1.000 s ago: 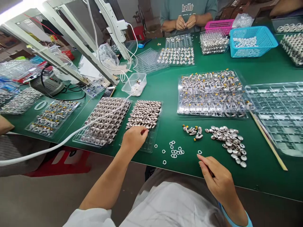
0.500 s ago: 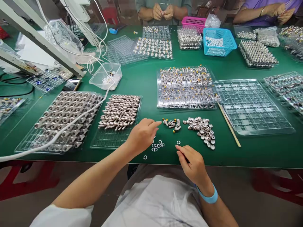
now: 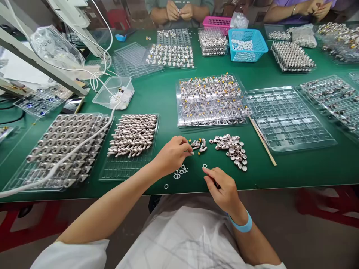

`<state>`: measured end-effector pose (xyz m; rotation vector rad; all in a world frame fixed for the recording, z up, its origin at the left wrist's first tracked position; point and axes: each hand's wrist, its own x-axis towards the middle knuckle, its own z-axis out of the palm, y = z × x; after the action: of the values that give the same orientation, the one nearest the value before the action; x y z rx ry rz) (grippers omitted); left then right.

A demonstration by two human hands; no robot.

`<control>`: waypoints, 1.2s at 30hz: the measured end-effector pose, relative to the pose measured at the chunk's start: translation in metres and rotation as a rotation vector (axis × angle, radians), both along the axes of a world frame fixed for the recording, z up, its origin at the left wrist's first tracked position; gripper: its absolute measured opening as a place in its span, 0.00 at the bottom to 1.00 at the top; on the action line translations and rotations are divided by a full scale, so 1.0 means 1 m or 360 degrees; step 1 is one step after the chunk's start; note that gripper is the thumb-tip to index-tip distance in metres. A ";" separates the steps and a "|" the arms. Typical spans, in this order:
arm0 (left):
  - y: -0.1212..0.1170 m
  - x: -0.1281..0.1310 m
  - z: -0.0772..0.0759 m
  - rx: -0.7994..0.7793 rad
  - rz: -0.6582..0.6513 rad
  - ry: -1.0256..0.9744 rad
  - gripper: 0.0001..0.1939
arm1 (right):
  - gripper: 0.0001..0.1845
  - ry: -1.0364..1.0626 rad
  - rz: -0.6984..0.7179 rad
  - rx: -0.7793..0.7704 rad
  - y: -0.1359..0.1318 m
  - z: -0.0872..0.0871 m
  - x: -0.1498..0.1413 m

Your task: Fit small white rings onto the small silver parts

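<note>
My left hand (image 3: 177,154) is closed in a pinch, with a small pale part (image 3: 192,153) just showing at its fingertips. Beside those fingertips lie a few curved pale earphone-like pieces with orange tabs (image 3: 203,145). My right hand (image 3: 223,186) hovers low near the table edge, fingers curled and closed; what they hold, if anything, is hidden. A single thin white ring (image 3: 205,166) is right at its index fingertip. Several more white rings (image 3: 181,171) lie between the hands. Small round pale caps (image 3: 234,149) are heaped to the right.
A stacked clear tray of orange-tabbed parts (image 3: 210,121) stands ahead. Trays of beige parts (image 3: 131,134) and larger housings (image 3: 67,145) sit left, crossed by a white cable (image 3: 75,150). To the right are a thin stick (image 3: 263,142) and clear tray (image 3: 291,119). Two people work opposite.
My left hand has gone from a pointing index finger to a pinch with a small pale part at its tips. My right hand keeps its curl. The camera view has shifted slightly.
</note>
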<state>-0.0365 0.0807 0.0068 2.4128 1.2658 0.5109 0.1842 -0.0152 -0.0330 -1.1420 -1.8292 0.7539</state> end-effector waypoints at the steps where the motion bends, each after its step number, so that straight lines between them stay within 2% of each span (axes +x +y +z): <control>1: -0.007 0.002 0.006 -0.0140 -0.0006 -0.0077 0.05 | 0.20 0.0041 -0.0028 -0.0031 0.000 0.004 0.000; 5: -0.035 0.015 0.023 -0.0632 -0.0041 -0.0251 0.05 | 0.20 0.0065 -0.0004 -0.0033 0.000 0.021 -0.003; 9: -0.052 0.026 0.029 -0.0817 -0.0071 -0.0251 0.08 | 0.09 0.0048 0.0057 -0.0123 -0.003 0.031 -0.006; 13: -0.060 0.030 0.024 -0.0941 0.0043 -0.0449 0.07 | 0.03 0.0177 -0.0016 -0.0350 -0.006 0.031 -0.003; 17: -0.067 0.034 0.012 -0.1309 0.0324 -0.0953 0.25 | 0.01 0.0666 -0.0242 -0.0630 -0.011 0.028 -0.005; 18: -0.069 0.036 0.009 -0.1410 0.0361 -0.1084 0.26 | 0.01 0.0804 -0.0295 -0.0661 -0.012 0.026 -0.007; 20: -0.073 0.041 0.004 -0.1561 0.0422 -0.1353 0.22 | 0.02 0.1021 -0.0387 -0.0639 -0.014 0.022 -0.012; 23: -0.077 0.048 0.001 -0.1640 0.0521 -0.1704 0.14 | 0.05 0.1131 -0.0456 -0.0578 -0.017 0.016 -0.021; 28: -0.079 0.052 -0.001 -0.1710 0.0621 -0.1976 0.11 | 0.05 0.1140 -0.0432 -0.0546 -0.020 0.012 -0.028; 32: -0.078 0.051 0.002 -0.1711 0.0608 -0.1951 0.12 | 0.04 0.1171 -0.0441 -0.0527 -0.022 0.011 -0.029; 36: -0.078 0.047 0.001 -0.1613 0.0568 -0.1779 0.11 | 0.04 0.1141 -0.0468 -0.0526 -0.023 0.009 -0.029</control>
<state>0.0105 0.0029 0.0081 0.8030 0.9913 0.8517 0.1547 -0.0382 -0.0240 -1.1138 -0.9424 1.1339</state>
